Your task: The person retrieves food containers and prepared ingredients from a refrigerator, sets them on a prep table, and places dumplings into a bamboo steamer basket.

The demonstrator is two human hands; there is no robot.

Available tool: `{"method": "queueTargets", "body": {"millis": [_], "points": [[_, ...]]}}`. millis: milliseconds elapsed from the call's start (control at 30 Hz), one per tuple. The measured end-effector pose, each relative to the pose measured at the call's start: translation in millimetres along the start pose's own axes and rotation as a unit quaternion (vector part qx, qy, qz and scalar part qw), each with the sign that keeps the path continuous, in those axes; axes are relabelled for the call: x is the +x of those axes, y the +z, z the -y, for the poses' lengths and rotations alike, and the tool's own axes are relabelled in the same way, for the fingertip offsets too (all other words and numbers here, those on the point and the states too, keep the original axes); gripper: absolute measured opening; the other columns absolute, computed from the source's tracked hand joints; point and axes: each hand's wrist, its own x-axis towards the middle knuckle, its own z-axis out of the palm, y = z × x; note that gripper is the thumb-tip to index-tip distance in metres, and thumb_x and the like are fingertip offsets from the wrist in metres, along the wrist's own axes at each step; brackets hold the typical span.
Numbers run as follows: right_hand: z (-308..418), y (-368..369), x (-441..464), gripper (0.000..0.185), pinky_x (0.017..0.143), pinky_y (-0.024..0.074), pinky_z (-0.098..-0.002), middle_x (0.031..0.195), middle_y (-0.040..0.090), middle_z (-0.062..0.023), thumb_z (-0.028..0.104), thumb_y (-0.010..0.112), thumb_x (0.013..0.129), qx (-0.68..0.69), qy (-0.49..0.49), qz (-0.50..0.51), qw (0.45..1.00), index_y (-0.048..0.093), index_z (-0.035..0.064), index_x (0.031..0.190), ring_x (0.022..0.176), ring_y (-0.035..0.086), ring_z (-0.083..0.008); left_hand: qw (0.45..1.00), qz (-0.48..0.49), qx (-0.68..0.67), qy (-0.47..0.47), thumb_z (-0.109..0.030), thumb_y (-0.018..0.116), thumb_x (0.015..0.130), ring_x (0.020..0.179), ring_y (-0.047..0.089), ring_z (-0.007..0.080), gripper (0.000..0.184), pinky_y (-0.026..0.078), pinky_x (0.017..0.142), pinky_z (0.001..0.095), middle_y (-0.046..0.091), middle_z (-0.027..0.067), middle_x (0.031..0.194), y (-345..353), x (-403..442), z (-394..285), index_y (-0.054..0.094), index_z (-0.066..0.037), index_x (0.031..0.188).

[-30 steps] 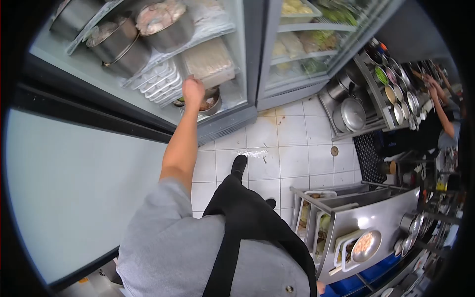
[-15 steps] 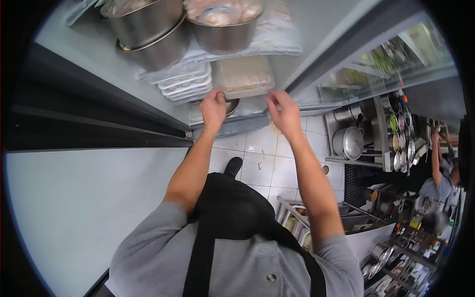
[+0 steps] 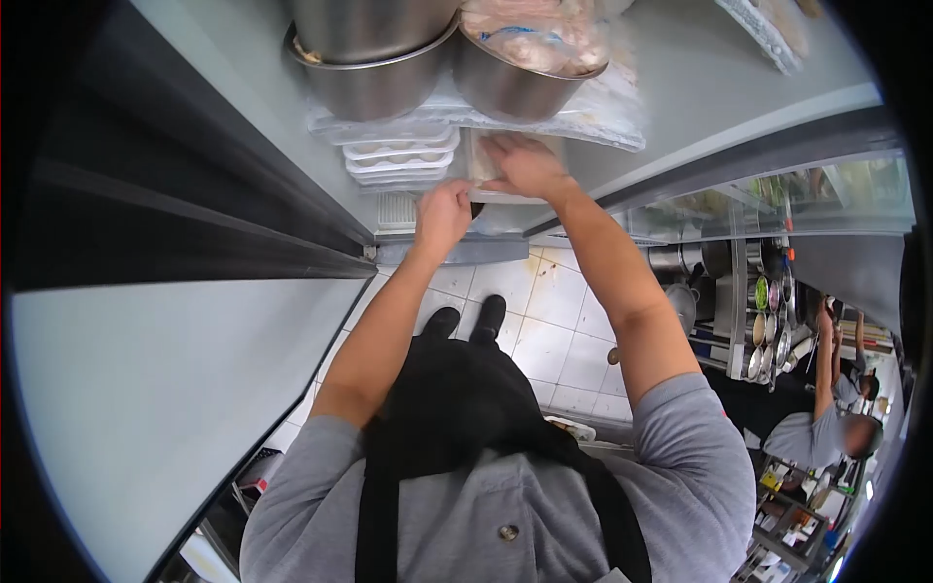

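Note:
A clear plastic container (image 3: 479, 167) with pale contents sits low in the open refrigerator, below the shelf with the pots. My left hand (image 3: 445, 216) is at its front left corner, fingers closed against the edge. My right hand (image 3: 530, 167) lies over its top, fingers stretched out and thumb near the front rim. This hand hides much of the container. Just left of it stands a stack of white moulded trays (image 3: 400, 160).
Above are steel pots (image 3: 384, 89), one holding bagged pale food (image 3: 539, 44), on frosty plastic packs (image 3: 583, 131). An open door (image 3: 175, 408) stands at left. Tiled floor (image 3: 544, 311) lies below; a co-worker (image 3: 816, 432) is far right.
My right hand has moved left from beside the container onto its top. My left hand has come up against its corner. My view has shifted, and a second shoe now shows.

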Motion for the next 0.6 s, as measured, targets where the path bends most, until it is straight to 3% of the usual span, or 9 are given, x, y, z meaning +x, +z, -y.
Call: {"method": "queueTargets", "body": {"millis": [67, 133, 233, 333, 400, 467, 500, 533, 600], "points": [[-5, 16, -4, 0.078, 0.106, 0.0466, -0.047, 0.141, 0.053, -0.0177, 0.048, 0.07, 0.084, -0.008, -0.023, -0.025, 0.999, 0.045, 0.0049, 0.145, 0.13, 0.053, -0.0334, 1.0, 0.01, -0.005, -0.016, -0.003, 0.059, 0.087, 0.09, 0.068, 0.0398, 0.022, 0.054, 0.081, 0.0471, 0.072, 0.0195, 0.1, -3, 2, -2, 0.074, -0.004, 0.102], [-10, 22, -5, 0.068, 0.088, 0.0573, -0.0438, 0.124, 0.064, -0.0161, 0.044, 0.07, 0.084, -0.057, -0.038, -0.121, 0.99, 0.053, 0.0042, 0.137, 0.111, 0.065, -0.0304, 0.999, 0.015, -0.009, -0.028, -0.003, 0.059, 0.087, 0.093, 0.068, 0.0401, 0.021, 0.054, 0.082, 0.0474, 0.071, 0.0199, 0.101, 0, 4, -3, 0.074, -0.004, 0.101], [-11, 21, -8, 0.053, 0.071, 0.0603, -0.0413, 0.109, 0.069, -0.0121, 0.037, 0.068, 0.085, -0.081, -0.043, -0.233, 0.968, 0.062, 0.0038, 0.126, 0.091, 0.071, -0.0281, 0.998, -0.036, 0.037, 0.023, -0.007, 0.058, 0.09, 0.087, 0.07, 0.0378, 0.021, 0.056, 0.08, 0.0414, 0.072, 0.0194, 0.094, 3, 12, -18, 0.074, -0.002, 0.102], [-14, 19, -15, 0.041, 0.068, 0.06, -0.0427, 0.104, 0.07, -0.0119, 0.033, 0.068, 0.084, -0.029, -0.038, -0.327, 0.944, 0.067, 0.0043, 0.114, 0.082, 0.071, -0.0291, 0.994, -0.093, -0.028, -0.043, -0.012, 0.061, 0.091, 0.078, 0.071, 0.0331, 0.019, 0.055, 0.077, 0.0406, 0.072, 0.019, 0.089, 22, 33, -46, 0.073, 0.003, 0.093], [-16, 20, -20, 0.036, 0.068, 0.0595, -0.0429, 0.105, 0.07, -0.0112, 0.032, 0.069, 0.084, -0.022, -0.025, -0.327, 0.944, 0.069, 0.0062, 0.109, 0.087, 0.071, -0.0279, 0.943, 0.002, -0.229, -0.24, -0.014, 0.067, 0.087, 0.081, 0.07, 0.0348, 0.021, 0.052, 0.072, 0.0436, 0.072, 0.0219, 0.096, 39, 66, -40, 0.07, 0.005, 0.093], [-16, 22, -22, 0.035, 0.066, 0.0593, -0.0418, 0.104, 0.07, -0.0091, 0.031, 0.07, 0.083, -0.01, -0.031, -0.351, 0.936, 0.07, 0.0089, 0.111, 0.09, 0.07, -0.0265, 0.935, -0.009, -0.19, -0.299, -0.016, 0.072, 0.085, 0.079, 0.071, 0.0293, 0.024, 0.052, 0.073, 0.0421, 0.074, 0.0209, 0.093, 48, 86, -44, 0.071, 0.007, 0.093], [-10, 18, -25, 0.036, 0.081, 0.0581, -0.0435, 0.109, 0.07, -0.0079, 0.031, 0.07, 0.084, 0.029, -0.004, -0.327, 0.945, 0.071, 0.0107, 0.114, 0.102, 0.068, -0.0266, 0.919, -0.038, -0.258, -0.297, -0.016, 0.074, 0.084, 0.076, 0.07, 0.0278, 0.025, 0.053, 0.07, 0.0417, 0.073, 0.0191, 0.087, 68, 98, -18, 0.071, 0.007, 0.093], [-11, 16, -26, 0.036, 0.081, 0.0581, -0.0435, 0.109, 0.07, -0.0079, 0.031, 0.07, 0.084, 0.028, -0.003, -0.329, 0.944, 0.071, 0.0107, 0.114, 0.102, 0.068, -0.0266, 0.897, -0.067, -0.323, -0.294, -0.015, 0.076, 0.083, 0.073, 0.07, 0.0262, 0.025, 0.053, 0.067, 0.0413, 0.073, 0.0174, 0.081, 72, 105, -17, 0.072, 0.007, 0.093], [-11, 13, -30, 0.039, 0.102, 0.0485, -0.0466, 0.124, 0.067, -0.0081, 0.035, 0.067, 0.088, 0.07, 0.014, -0.297, 0.952, 0.07, 0.011, 0.118, 0.119, 0.061, -0.0278, 0.883, -0.069, -0.343, -0.314, -0.015, 0.079, 0.081, 0.068, 0.068, 0.023, 0.028, 0.051, 0.057, 0.0402, 0.071, 0.0165, 0.075, 76, 107, -14, 0.072, 0.009, 0.093]]}}
